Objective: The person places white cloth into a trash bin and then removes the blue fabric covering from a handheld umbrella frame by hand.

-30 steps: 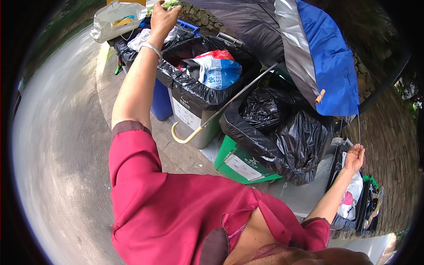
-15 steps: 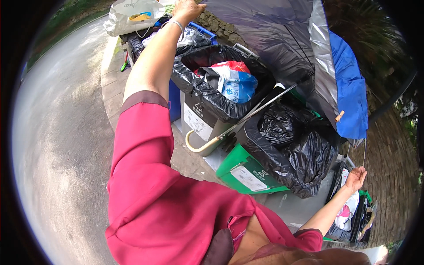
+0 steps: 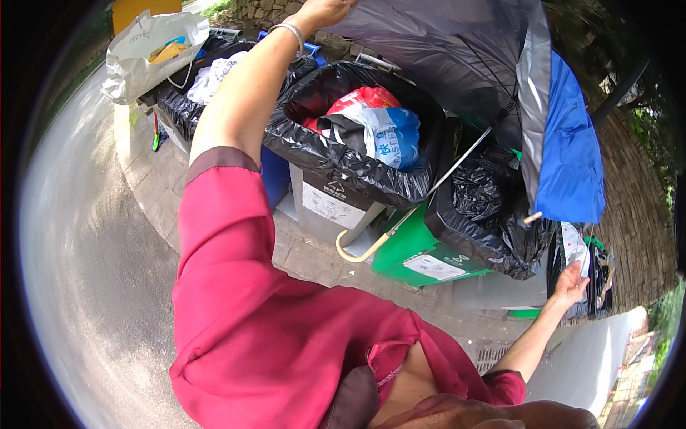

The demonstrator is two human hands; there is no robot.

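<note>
Reaching wide, they had the umbrella spread over the bins, not folded, its hooked handle unheld. Left hand met its far edge, grip unclear; right hand sat half-curled below, hold unclear. Grey bin and green bin stood in the way; white bag far left.

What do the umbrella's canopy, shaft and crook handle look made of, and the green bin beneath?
Canopy: thin fabric, probably coated synthetic; it creases softly, with blue and silvery-grey areas.
Shaft: likely metal; slim, straight and greyish with a slight shine.
Crook handle: cream, smooth; probably plastic, though painted wood is possible.
Green bin: likely moulded plastic, judging by its smooth, evenly coloured wall.
</note>
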